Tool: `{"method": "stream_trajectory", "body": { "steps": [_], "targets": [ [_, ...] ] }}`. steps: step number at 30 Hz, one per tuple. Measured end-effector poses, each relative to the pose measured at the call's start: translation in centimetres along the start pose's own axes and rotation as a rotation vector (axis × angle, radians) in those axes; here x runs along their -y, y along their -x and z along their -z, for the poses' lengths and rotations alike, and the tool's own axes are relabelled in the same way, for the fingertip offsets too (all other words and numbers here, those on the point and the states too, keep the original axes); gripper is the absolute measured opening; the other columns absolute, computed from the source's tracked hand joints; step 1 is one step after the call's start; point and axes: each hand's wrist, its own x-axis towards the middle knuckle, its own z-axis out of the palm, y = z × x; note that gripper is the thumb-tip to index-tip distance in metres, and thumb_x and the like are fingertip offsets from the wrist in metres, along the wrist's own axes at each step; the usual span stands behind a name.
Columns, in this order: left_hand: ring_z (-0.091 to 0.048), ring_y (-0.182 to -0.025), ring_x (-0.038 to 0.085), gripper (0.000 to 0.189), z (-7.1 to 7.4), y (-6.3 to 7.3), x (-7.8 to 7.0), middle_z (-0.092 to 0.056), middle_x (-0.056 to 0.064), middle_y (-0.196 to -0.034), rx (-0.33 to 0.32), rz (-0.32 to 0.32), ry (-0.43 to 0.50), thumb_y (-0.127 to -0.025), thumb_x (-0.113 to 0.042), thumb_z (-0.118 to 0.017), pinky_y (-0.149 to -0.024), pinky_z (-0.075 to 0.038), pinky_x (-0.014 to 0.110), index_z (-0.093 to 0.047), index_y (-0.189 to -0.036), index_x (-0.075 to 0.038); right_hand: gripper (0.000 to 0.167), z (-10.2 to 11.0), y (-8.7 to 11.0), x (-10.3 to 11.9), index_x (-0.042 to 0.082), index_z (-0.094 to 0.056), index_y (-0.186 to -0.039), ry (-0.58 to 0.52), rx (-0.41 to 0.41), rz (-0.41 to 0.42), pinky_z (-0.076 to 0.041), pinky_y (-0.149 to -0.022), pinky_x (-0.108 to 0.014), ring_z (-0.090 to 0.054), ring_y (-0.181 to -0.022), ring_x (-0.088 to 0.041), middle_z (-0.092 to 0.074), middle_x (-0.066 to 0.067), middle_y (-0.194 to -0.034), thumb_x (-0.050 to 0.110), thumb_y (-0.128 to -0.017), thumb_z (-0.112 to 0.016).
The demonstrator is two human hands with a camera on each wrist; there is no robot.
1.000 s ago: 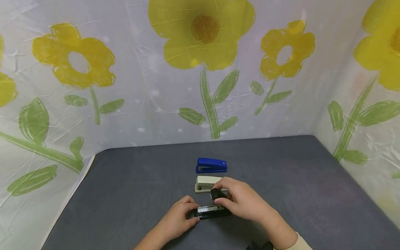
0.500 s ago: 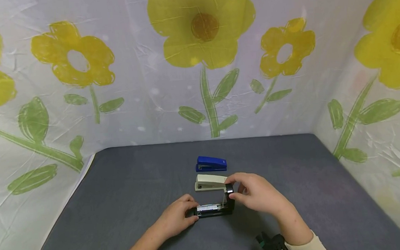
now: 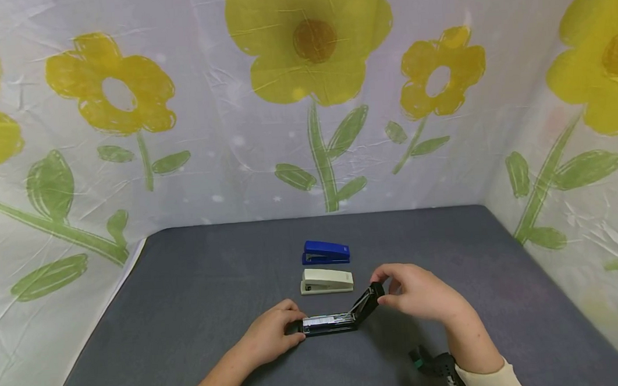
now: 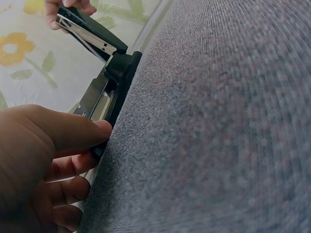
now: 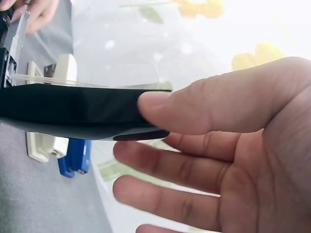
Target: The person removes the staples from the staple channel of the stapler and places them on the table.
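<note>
A black stapler (image 3: 329, 324) lies on the table with its top arm swung up and back to the right, baring the metal staple channel. My left hand (image 3: 274, 333) pinches the front end of its base; in the left wrist view the thumb (image 4: 99, 131) presses that end from one side. The tip of the raised top arm (image 5: 82, 109) is between the thumb and fingers of my right hand (image 3: 424, 295), its other fingers spread loosely below in the right wrist view. Behind it stand a cream stapler (image 3: 326, 280) and a blue stapler (image 3: 326, 252).
The dark grey table (image 3: 213, 268) is backed by a pale flower-printed curtain (image 3: 222, 133) that also runs along both sides. A black wrist strap mount (image 3: 438, 366) hangs at the right wrist, close over the tabletop.
My right hand has moved right, swinging the black stapler's top arm from over the base, through upright, to leaning back right. The cream stapler now shows whole. My left hand has kept its grip.
</note>
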Motion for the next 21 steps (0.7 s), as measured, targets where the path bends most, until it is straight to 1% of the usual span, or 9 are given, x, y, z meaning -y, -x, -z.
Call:
{"method": "stream_trajectory", "body": {
  "steps": [6, 10, 14, 16, 18, 21],
  "targets": [
    [-0.051, -0.079, 0.005, 0.026, 0.1, 0.0, -0.1, -0.058, -0.010, -0.102, -0.002, -0.003, 0.012, -0.086, -0.015, -0.084, -0.070, -0.046, 0.027, -0.078, -0.111, -0.009, 0.023, 0.5, 0.3, -0.3, 0.015, -0.068, -0.108, 0.007, 0.007, -0.045, -0.046, -0.059, -0.033, -0.058, -0.065, -0.012, -0.064, 0.007, -0.081, 0.010, -0.088, -0.078],
    [-0.050, -0.077, 0.004, 0.026, 0.0, 0.1, 0.1, -0.057, -0.011, -0.102, 0.003, 0.009, 0.028, -0.086, -0.015, -0.083, -0.069, -0.045, 0.026, -0.078, -0.111, -0.009, 0.027, 0.6, 0.5, -0.6, 0.013, -0.068, -0.106, 0.014, 0.013, -0.100, -0.045, -0.060, -0.036, -0.056, -0.064, -0.013, -0.063, 0.003, -0.081, 0.007, -0.083, -0.078],
    [-0.049, -0.076, 0.004, 0.026, -0.1, 0.1, 0.3, -0.057, -0.012, -0.101, 0.007, 0.017, 0.040, -0.086, -0.015, -0.084, -0.068, -0.045, 0.025, -0.078, -0.112, -0.010, 0.029, 0.9, 0.7, -1.3, 0.011, -0.067, -0.104, -0.019, 0.043, -0.172, -0.044, -0.060, -0.037, -0.055, -0.063, -0.017, -0.063, -0.001, -0.090, 0.002, -0.078, -0.076],
    [-0.049, -0.076, 0.004, 0.026, -0.1, 0.1, 0.4, -0.057, -0.012, -0.101, 0.005, 0.011, 0.046, -0.086, -0.015, -0.084, -0.068, -0.045, 0.025, -0.077, -0.111, -0.010, 0.029, 1.0, 0.6, -1.8, 0.010, -0.067, -0.104, -0.048, 0.063, -0.193, -0.044, -0.061, -0.038, -0.055, -0.067, -0.019, -0.062, -0.002, -0.096, 0.000, -0.078, -0.075],
    [-0.050, -0.076, 0.004, 0.027, -0.1, 0.0, 0.4, -0.057, -0.011, -0.101, 0.000, 0.004, 0.050, -0.086, -0.014, -0.084, -0.068, -0.045, 0.025, -0.077, -0.111, -0.010, 0.030, 1.1, 0.6, -2.3, 0.009, -0.067, -0.104, -0.068, 0.082, -0.194, -0.045, -0.062, -0.038, -0.055, -0.071, -0.020, -0.062, -0.003, -0.098, -0.001, -0.077, -0.075],
    [-0.050, -0.076, 0.005, 0.027, -0.1, 0.0, 0.5, -0.057, -0.010, -0.101, -0.004, -0.001, 0.052, -0.085, -0.015, -0.085, -0.067, -0.045, 0.025, -0.077, -0.111, -0.009, 0.030, 1.2, 0.5, -3.5, 0.007, -0.066, -0.105, -0.105, 0.116, -0.171, -0.046, -0.064, -0.038, -0.055, -0.077, -0.022, -0.061, -0.004, -0.094, -0.001, -0.078, -0.078]
  ]
}}
